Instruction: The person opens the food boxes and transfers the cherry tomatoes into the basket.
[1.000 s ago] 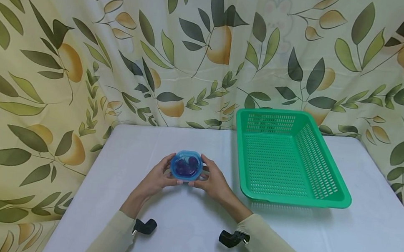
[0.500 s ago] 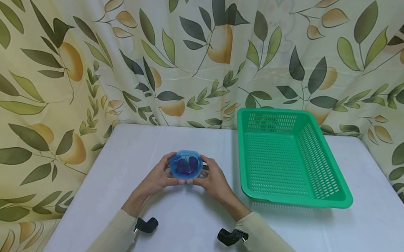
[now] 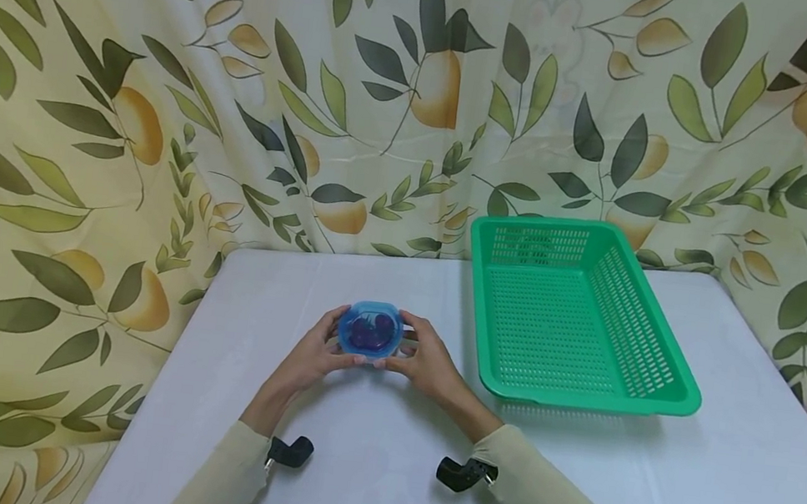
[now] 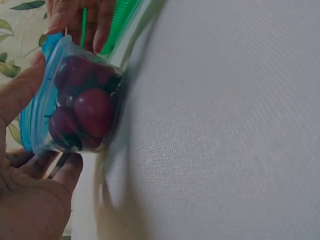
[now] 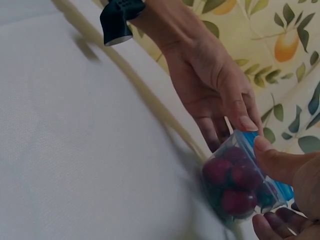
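Observation:
A small clear plastic container with a blue lid [image 3: 369, 332] is held between both hands over the table. Through its side, several dark red cherry tomatoes [image 4: 94, 112] with green stem ends show. My left hand [image 3: 314, 350] grips the left side, its thumb at the lid's near edge and its fingers around the wall. On the opposite side my right hand [image 3: 429, 362] grips in the same way, thumb on the lid rim [image 5: 284, 189]. The two thumb tips come close together at the near edge. The lid sits on the container.
A green perforated plastic basket [image 3: 684, 397] stands on the table to the right of the hands. The table wears a white cloth [image 3: 360, 482]. Behind and to the left hangs a curtain [image 3: 256, 99] printed with leaves and fruit. Each wrist carries a black camera [image 3: 292, 451].

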A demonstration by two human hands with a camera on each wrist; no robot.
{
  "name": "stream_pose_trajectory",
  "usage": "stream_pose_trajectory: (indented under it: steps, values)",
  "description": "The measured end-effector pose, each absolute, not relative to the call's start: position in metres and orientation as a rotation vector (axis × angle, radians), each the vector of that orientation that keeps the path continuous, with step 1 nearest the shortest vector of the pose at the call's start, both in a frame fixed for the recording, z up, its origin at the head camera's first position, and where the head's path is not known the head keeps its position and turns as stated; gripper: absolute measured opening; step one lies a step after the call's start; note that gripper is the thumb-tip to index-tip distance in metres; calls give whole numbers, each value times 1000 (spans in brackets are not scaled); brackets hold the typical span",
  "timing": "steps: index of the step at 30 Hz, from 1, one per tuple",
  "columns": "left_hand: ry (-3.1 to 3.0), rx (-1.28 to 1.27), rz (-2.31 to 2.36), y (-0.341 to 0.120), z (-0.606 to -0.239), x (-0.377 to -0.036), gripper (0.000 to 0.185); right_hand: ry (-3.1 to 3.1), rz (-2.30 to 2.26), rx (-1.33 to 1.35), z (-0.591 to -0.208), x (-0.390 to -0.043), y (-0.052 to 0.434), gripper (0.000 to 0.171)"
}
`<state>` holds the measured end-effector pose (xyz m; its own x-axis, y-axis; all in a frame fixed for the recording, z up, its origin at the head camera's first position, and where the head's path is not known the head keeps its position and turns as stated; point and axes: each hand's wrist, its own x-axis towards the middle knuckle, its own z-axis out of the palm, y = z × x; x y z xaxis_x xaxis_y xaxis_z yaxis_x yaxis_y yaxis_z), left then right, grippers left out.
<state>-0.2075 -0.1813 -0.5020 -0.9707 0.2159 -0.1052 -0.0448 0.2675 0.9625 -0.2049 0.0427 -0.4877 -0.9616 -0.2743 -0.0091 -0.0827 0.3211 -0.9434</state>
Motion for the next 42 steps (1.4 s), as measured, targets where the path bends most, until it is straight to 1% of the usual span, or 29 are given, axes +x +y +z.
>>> stream_pose_trajectory:
  steps: [8, 19, 32, 37, 42]
  values:
    - [2375, 160, 1737, -185, -498, -202, 102, 2395, -1689, -365, -487, -205, 41, 95]
    - [2380, 178, 1717, -189, -496, -199, 102, 2451, -1633, -428, -488, -206, 42, 91]
    - [2416, 251, 1754, -191, -474, -204, 103, 2556, -1619, -484, -480, -210, 41, 89]
    - [2451, 288, 1829, -193, -477, -206, 92, 2576, -1666, -506, -481, -210, 39, 84]
    - [2515, 271, 1841, -193, -475, -207, 79, 2617, -1706, -537, -482, -211, 38, 70]
